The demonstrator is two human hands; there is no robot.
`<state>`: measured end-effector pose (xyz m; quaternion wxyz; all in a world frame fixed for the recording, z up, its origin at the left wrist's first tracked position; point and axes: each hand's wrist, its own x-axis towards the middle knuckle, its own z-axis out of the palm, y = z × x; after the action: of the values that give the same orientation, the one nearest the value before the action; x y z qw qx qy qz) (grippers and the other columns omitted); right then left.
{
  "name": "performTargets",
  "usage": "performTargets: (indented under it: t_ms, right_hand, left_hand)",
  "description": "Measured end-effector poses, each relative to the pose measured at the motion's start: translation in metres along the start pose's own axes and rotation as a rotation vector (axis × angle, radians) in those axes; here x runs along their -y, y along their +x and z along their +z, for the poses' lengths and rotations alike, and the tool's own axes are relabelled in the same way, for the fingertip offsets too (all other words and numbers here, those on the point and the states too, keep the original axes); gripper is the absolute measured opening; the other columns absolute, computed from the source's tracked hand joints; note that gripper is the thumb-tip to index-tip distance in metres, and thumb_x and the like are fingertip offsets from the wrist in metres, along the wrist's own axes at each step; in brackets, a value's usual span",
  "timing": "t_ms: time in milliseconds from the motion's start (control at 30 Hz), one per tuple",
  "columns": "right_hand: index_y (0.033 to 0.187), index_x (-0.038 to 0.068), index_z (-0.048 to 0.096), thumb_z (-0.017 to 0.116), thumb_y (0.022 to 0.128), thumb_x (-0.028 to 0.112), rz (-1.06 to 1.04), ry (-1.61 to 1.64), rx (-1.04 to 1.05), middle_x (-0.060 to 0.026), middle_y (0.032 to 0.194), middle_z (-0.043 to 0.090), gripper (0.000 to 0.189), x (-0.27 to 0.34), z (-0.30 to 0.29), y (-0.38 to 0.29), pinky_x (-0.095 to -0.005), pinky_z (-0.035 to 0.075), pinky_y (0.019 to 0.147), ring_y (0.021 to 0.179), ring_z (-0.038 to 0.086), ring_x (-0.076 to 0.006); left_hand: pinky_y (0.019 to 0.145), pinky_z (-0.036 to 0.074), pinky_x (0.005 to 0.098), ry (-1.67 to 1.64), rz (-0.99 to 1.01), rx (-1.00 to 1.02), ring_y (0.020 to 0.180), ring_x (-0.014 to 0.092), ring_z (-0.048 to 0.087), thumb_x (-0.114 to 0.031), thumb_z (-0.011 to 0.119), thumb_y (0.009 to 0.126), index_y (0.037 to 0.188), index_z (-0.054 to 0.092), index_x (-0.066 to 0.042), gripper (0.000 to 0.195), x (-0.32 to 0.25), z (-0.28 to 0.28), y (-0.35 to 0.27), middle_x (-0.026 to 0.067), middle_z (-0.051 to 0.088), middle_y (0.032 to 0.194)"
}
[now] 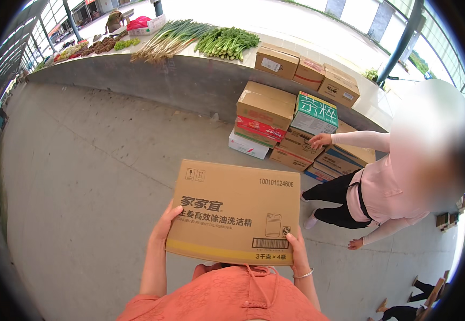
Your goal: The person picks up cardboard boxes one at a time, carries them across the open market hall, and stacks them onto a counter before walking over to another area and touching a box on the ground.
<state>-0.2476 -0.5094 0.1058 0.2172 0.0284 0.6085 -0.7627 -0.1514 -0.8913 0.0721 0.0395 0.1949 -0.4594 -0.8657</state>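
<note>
A printed brown cardboard carton (232, 188) is held in front of my body, its broad face with writing, a barcode and a yellow stripe turned up to me. My left hand (167, 222) grips its left edge, thumb on the face and fingers hidden beneath. On the right edge, my right hand (298, 248) holds it the same way, a bangle (304, 274) on that wrist. Beyond the carton, stacked cardboard boxes (266, 100) stand on the floor against a low wall, a green box (316, 112) on top of one stack.
A person in a pink top (385, 184) stands at the right, one hand near the stacks. Several cartons (277, 62), celery-like greens (228, 42) and scallions (176, 36) lie on the tiled counter (250, 56). Other people's legs (405, 311) show at lower right, over the concrete floor (84, 192).
</note>
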Motion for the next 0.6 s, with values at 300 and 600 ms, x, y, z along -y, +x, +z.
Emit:
performTargets:
  t_ms: [300,600]
  right_hand:
    - [0.155,0.005,0.027,0.058,0.092,0.017,0.026,0.007,0.069,-0.0117,0.149,0.043,0.072,0.000,-0.012,-0.007,-0.0337,0.037,0.110,0.135,0.044,-0.0221]
    - [0.156,0.005,0.026,0.059,0.092,0.017,0.004,-0.001,0.077,-0.0117,0.149,0.043,0.072,-0.002,-0.017,-0.004,-0.0334,0.037,0.110,0.135,0.044,-0.0215]
  left_hand:
    - [0.110,0.037,0.0359,-0.010,-0.010,-0.027,0.136,0.023,0.043,-0.026,0.058,0.094,0.153,0.030,-0.006,0.069,-0.001,0.005,-0.027,0.0109,0.042,0.150]
    - [0.111,0.037,0.0355,-0.006,-0.017,-0.021,0.136,0.022,0.043,-0.028,0.059,0.093,0.153,0.030,-0.006,0.071,-0.001,0.012,-0.025,0.0105,0.042,0.150]
